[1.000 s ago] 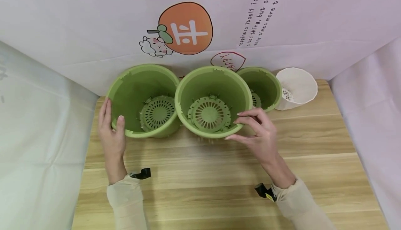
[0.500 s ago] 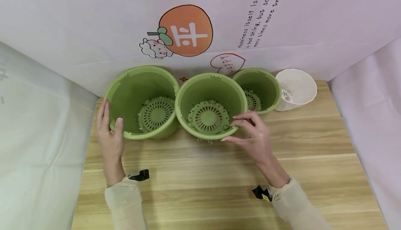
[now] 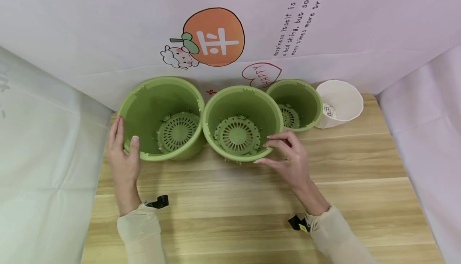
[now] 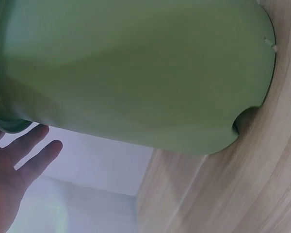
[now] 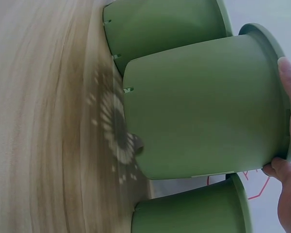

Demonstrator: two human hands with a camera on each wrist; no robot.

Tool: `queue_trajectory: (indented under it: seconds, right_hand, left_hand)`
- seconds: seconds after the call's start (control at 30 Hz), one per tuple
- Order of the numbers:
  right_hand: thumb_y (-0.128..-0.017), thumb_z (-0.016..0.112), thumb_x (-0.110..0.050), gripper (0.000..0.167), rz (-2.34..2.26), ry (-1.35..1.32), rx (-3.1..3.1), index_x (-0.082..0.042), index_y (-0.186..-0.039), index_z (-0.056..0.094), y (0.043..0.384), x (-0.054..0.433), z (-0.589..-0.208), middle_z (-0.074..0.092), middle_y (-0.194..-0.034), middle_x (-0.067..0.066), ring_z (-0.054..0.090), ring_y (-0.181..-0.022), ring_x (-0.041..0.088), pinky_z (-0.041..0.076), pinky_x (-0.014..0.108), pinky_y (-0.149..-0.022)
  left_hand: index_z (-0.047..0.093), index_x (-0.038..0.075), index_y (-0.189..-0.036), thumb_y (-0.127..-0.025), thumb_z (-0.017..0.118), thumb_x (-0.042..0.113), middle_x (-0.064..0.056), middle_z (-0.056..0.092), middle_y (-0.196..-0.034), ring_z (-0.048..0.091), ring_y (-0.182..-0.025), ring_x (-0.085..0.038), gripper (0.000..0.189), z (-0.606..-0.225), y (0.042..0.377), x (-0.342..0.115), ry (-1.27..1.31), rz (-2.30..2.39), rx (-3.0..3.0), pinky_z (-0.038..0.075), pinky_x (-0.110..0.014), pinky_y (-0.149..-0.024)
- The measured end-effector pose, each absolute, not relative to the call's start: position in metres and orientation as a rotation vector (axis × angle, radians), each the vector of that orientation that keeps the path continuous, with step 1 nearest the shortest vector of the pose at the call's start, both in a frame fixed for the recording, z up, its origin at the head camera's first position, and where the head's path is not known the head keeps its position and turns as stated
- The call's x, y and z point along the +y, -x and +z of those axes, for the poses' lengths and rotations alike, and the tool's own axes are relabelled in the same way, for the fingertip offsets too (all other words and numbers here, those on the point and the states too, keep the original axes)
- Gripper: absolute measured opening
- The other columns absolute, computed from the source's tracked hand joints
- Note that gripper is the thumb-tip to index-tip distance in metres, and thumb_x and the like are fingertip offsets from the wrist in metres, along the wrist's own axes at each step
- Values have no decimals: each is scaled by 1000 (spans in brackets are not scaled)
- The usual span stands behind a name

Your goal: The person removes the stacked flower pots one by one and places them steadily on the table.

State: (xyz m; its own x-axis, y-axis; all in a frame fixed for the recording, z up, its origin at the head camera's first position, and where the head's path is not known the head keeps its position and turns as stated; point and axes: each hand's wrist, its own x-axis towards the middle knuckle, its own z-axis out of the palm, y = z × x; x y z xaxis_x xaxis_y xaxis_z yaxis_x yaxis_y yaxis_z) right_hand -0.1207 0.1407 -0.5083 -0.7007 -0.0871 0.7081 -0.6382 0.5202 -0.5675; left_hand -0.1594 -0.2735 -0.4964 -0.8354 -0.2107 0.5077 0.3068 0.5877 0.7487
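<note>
My right hand [image 3: 291, 158] pinches the front right rim of the middle green flower pot [image 3: 242, 90], fingertips inside and thumb outside. In the right wrist view, that pot's base is close over the wood, and light through its slots patterns the tabletop. The largest green flower pot [image 3: 158, 84] stands to its left, their rims meeting in the head view. My left hand [image 3: 124, 160] rests against the large pot's left front rim, its fingers fairly straight along the outside. In the left wrist view, the fingers [image 4: 41, 160] lie under the rim. Both pots have slotted bottoms.
A smaller green pot [image 3: 313, 124] stands to the right, partly behind the middle one. Beside it is a white pot [image 3: 345, 96] with a perforated bottom. All stand along the back of the wooden table [image 3: 230, 216], near a printed cloth wall [image 3: 126, 28].
The middle pot has come down and slightly left in my right hand, uncovering more of the small green pot. My left hand has stayed at the large pot's rim.
</note>
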Motion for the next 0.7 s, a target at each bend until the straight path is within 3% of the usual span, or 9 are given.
queue_trajectory:
  seconds: [0.37, 0.5, 0.7]
  right_hand:
    - [-71, 81, -47, 52, 1167, -586, -2140, 1, -88, 74, 120, 139, -514, 66, -101, 18, 62, -92, 31, 49, 26, -96]
    - [-71, 81, -46, 51, 1164, -590, -2148, 1, -89, 74, 120, 138, -517, 66, -102, 18, 63, -93, 31, 49, 29, -97]
    - [-70, 81, -47, 51, 1162, -590, -2142, 1, -88, 73, 121, 136, -523, 66, -101, 18, 63, -91, 32, 39, 49, -110]
  left_hand:
    - [45, 10, -148, -95, 57, 29, 2, 40, -156, 31, -145, -14, 57, -494, 159, -280, 2, -1156, -2323, 22, -30, -119]
    - [47, 9, -147, -96, 57, 37, 1, 40, -156, 31, -145, -16, 59, -494, 159, -280, 23, -1198, -2292, 22, -30, -119]
    - [50, 10, -145, -95, 58, 49, 0, 40, -156, 31, -146, -17, 64, -494, 157, -279, 21, -1234, -2260, 20, -33, -120]
